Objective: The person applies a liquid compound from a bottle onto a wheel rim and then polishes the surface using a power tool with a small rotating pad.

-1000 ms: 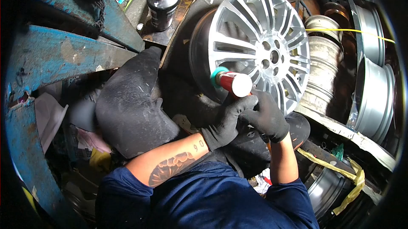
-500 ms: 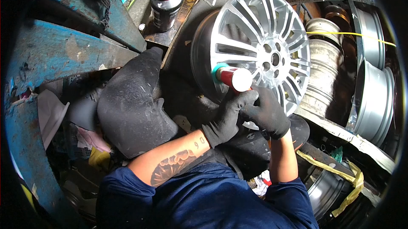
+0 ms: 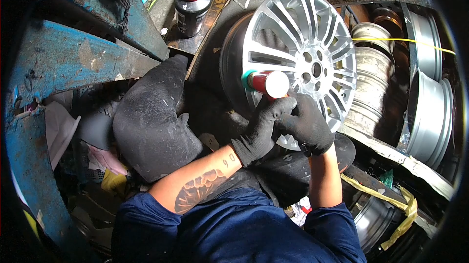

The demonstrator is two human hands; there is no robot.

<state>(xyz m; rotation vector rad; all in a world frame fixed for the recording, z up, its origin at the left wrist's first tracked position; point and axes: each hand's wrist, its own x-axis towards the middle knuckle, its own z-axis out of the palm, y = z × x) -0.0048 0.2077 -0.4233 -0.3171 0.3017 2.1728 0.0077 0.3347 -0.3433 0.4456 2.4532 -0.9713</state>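
Observation:
A multi-spoke alloy wheel rim (image 3: 251, 55) stands tilted in front of me, its bright face turned toward the right. Both my black-gloved hands are closed around a small red sander (image 3: 259, 81) with a pale round cap. Its teal disc (image 3: 246, 78) is at the rim's left lip and seems to touch it. My left hand (image 3: 261, 128) wraps the tool from the left, thumb on top. Pressed against it, my right hand (image 3: 310, 124) grips from the right. The tool's handle is hidden inside the gloves.
A black bottle with a red cap (image 3: 193, 11) stands on a board at the back left. A blue steel frame (image 3: 73, 60) flanks the left. More rims (image 3: 373, 63) are stacked at the right, crossed by a yellow hose (image 3: 405, 40).
My hands and the sander have shifted slightly upward along the rim's left lip. The wheel has stayed nearly in place.

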